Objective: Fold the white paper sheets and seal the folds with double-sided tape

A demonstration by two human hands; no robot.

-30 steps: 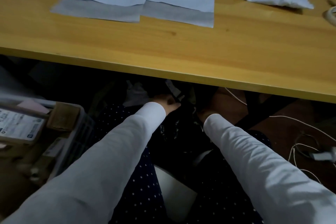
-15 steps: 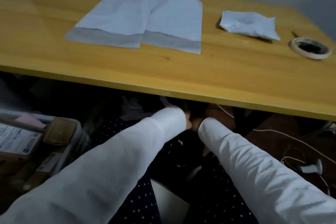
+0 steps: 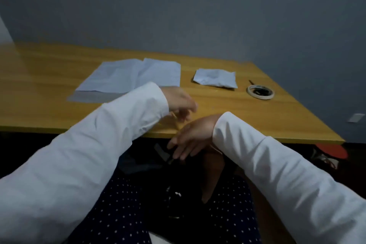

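Paper sheets [image 3: 130, 75] near far table [image 3: 257, 121] edge

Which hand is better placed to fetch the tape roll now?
Right, probably. The right hand hangs open at the table edge on the same side as the tape roll. The left hand hovers nearer the paper sheets.

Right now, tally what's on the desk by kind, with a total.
Flat white paper sheets: 2
Crumpled white paper piece: 1
Round roll of white tape: 1
Small thin dark item behind the roll, too small to identify: 1
Total: 5
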